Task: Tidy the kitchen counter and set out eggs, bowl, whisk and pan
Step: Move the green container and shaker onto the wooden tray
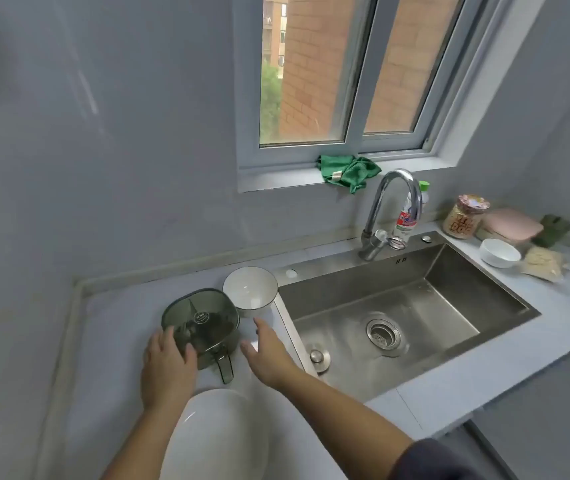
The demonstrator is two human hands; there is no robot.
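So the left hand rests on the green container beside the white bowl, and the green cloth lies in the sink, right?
Not quite: the head view shows the green cloth on the window sill, not in the sink. The left hand does rest on the green container beside the white bowl.

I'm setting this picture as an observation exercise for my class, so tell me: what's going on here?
A person stands at a kitchen counter beside a steel sink. Their left hand rests on a dark green lidded container with a handle. Their right hand is open next to it, fingers straight, holding nothing, just short of a white bowl that stands upright on the counter by the sink's left edge.
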